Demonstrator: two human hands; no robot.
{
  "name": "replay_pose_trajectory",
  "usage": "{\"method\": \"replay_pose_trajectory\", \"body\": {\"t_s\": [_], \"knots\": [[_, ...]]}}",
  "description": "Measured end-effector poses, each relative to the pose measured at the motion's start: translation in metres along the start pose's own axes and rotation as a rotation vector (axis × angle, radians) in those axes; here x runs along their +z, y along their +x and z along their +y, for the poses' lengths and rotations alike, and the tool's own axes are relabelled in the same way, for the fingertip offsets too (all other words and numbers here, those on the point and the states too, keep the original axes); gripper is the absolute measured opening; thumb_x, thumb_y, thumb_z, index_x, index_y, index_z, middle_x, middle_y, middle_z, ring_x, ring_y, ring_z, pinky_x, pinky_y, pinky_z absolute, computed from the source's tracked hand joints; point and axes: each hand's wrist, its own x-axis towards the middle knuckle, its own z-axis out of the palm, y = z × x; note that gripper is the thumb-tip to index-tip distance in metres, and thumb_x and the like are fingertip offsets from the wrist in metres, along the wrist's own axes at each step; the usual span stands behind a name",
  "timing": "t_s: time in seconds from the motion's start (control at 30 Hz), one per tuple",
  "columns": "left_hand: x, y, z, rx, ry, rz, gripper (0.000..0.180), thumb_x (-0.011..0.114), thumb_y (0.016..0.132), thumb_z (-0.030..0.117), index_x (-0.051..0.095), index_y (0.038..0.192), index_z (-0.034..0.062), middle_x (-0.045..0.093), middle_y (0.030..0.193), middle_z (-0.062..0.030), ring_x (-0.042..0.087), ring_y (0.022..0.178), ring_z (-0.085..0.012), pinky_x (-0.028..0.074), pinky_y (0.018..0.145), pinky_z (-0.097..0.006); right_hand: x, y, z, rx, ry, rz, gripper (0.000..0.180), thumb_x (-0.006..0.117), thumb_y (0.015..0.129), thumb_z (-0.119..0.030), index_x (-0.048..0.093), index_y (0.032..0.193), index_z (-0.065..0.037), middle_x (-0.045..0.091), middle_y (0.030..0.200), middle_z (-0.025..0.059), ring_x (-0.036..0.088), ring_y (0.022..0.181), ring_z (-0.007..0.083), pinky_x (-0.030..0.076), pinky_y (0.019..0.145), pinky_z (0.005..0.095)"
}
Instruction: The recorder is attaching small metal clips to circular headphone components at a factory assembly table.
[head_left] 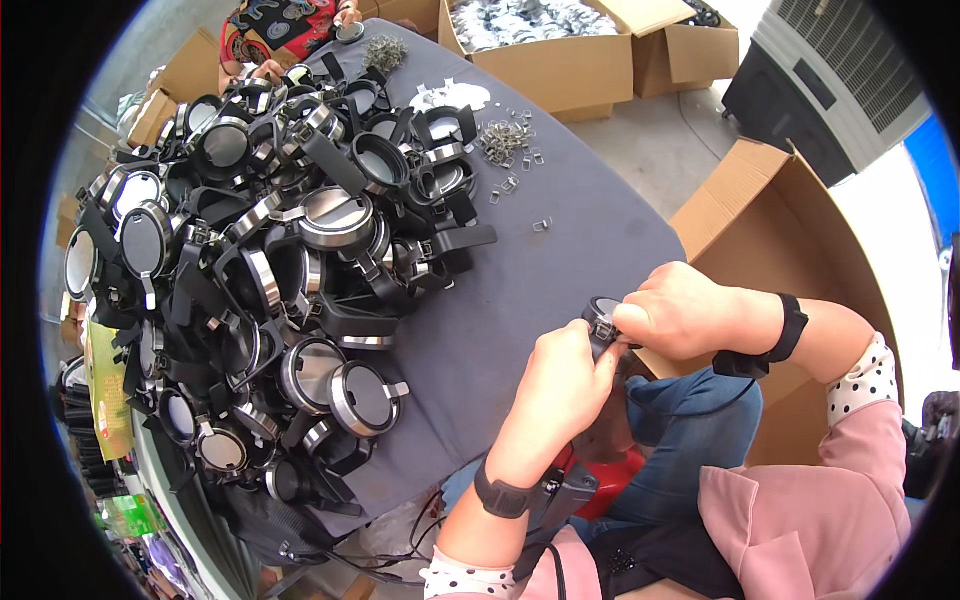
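a grey cloth-covered table [560, 275] is stretching from near to far. a heap of black and steel lids [335, 215] with handles is filling its left side. an open cardboard box [735, 200] is standing to its right. at the table's near right edge, the left hand [562, 378] is gripping a black, round-topped piece [602, 308], and the right hand [672, 308] is closing around its right side, thumb pressing. small clips [507, 142] are lying scattered at the far side.
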Motion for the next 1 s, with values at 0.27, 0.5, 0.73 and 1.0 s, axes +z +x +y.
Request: {"method": "replay_pose_trajectory", "body": {"t_s": [0.27,0.5,0.73,1.0], "knots": [[0.000,0.002,0.007,0.018,0.031,0.051,0.028,0.066,0.085,0.020,0.060,0.085,-0.0082,0.063,0.072,-0.0234,0.065,0.069,-0.0368,0.050,0.062,-0.039,-0.012,0.008,-0.004,0.080,-0.015,-0.045,0.023,0.064,0.078,-0.017,0.045,0.078,-0.006,0.055,0.055,0.0107,0.059,0.052,0.0327,0.044,0.044,0.0396],[-0.002,0.003,-0.002,0.025,-0.013,-0.001,0.031,0.066,0.084,0.024,0.061,0.089,-0.0062,0.064,0.078,-0.0231,0.065,0.072,-0.0312,0.049,0.065,-0.038,-0.012,0.003,-0.009,0.114,-0.049,-0.028,0.020,0.062,0.080,-0.021,0.049,0.083,-0.006,0.060,0.062,0.0105,0.062,0.058,0.0334,0.048,0.049,0.0422],[-0.046,-0.052,-0.009,0.035,0.104,0.235,0.034,0.069,0.085,0.032,0.064,0.088,-0.0015,0.059,0.060,-0.0065,0.057,0.053,-0.0124,0.046,0.052,-0.029,0.016,-0.054,-0.039,0.543,0.476,0.561,0.015,0.056,0.090,-0.016,0.049,0.087,-0.002,0.056,0.067,0.0192,0.057,0.061,0.0381,0.045,0.056,0.0414],[-0.195,-0.018,0.054,0.131,-0.111,0.762,0.035,0.062,0.091,0.029,0.055,0.070,0.0015,0.057,0.056,-0.0046,0.051,0.045,-0.0112,0.038,0.043,-0.027,0.095,-0.060,-0.059,0.663,0.843,0.622,0.013,0.052,0.093,-0.014,0.051,0.090,-0.002,0.055,0.062,0.0119,0.056,0.056,0.0235,0.043,0.055,0.0351]]}}
